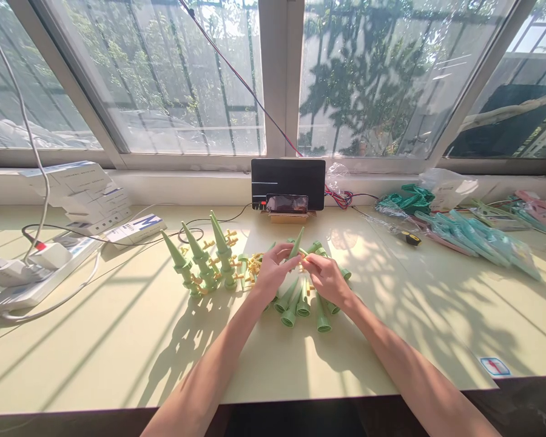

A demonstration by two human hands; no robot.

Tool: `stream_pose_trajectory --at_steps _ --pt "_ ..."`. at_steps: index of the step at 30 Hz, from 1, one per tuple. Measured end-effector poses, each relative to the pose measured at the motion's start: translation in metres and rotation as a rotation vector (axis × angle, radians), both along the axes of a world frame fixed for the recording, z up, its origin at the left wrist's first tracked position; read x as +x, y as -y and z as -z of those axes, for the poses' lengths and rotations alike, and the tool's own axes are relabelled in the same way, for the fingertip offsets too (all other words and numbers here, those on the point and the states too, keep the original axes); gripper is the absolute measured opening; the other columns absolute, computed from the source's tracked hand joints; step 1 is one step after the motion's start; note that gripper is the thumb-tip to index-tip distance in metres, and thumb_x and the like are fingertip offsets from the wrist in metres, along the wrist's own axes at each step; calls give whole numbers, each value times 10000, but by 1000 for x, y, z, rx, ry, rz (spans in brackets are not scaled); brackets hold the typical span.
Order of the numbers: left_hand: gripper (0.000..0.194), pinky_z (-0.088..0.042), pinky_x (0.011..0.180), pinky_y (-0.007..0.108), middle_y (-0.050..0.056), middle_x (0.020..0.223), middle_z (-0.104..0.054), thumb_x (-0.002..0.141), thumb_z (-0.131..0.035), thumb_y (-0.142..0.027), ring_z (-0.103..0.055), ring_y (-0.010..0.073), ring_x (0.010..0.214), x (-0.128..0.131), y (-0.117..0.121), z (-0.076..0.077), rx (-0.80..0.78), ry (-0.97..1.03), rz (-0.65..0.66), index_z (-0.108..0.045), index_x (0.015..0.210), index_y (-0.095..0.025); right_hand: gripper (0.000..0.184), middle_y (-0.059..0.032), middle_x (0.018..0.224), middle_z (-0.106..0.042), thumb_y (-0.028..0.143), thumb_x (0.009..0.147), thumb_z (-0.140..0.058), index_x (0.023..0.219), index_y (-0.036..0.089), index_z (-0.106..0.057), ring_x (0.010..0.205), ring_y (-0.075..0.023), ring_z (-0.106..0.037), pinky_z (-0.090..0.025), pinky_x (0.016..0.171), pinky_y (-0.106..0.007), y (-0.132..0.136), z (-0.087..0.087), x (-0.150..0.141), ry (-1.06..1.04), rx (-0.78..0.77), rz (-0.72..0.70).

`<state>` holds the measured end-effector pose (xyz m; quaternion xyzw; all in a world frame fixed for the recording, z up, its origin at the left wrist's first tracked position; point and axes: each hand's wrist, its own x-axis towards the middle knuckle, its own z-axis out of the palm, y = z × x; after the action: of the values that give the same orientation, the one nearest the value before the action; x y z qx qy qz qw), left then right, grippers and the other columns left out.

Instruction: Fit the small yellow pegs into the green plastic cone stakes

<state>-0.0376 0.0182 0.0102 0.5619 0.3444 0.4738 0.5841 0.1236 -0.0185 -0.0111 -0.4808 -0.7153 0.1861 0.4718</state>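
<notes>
My left hand is closed around a green plastic watering spike, its tip pointing up. Pressed close to it, my right hand pinches a small yellow part that looks like a valve, mostly hidden by the fingers. Left of my hands, several green spikes stand in an upright cluster with yellow valves fitted to them. Loose yellow valves lie in a pile just beside my left hand. Several loose green spikes lie under and around my hands, open threaded ends toward me.
A tablet and a phone stand at the back. White boxes and a power strip with cables occupy the left. Bagged teal items and a black-and-yellow tool lie right. The table's front edge is near my forearms.
</notes>
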Motion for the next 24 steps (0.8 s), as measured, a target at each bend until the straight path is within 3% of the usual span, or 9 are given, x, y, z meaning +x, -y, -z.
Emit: stream_pose_trajectory --at_steps 9,24 --pt "314 -408 688 299 67 968 -720 706 -822 -336 -608 205 907 -1 0 0 3 2 19 -697 962 -204 366 54 595 -310 382 984 -446 670 217 -354 560 -116 -265 -238 536 -266 1 0 1 -31 -41 -6" --pt "343 -406 698 298 57 932 -719 689 -835 -311 -597 180 842 -2 -1 0 -17 13 42 -685 977 -200 389 27 599 -430 438 978 -443 684 192 -507 546 -117 -353 -273 534 -268 0 -1 1 -73 -145 -19"
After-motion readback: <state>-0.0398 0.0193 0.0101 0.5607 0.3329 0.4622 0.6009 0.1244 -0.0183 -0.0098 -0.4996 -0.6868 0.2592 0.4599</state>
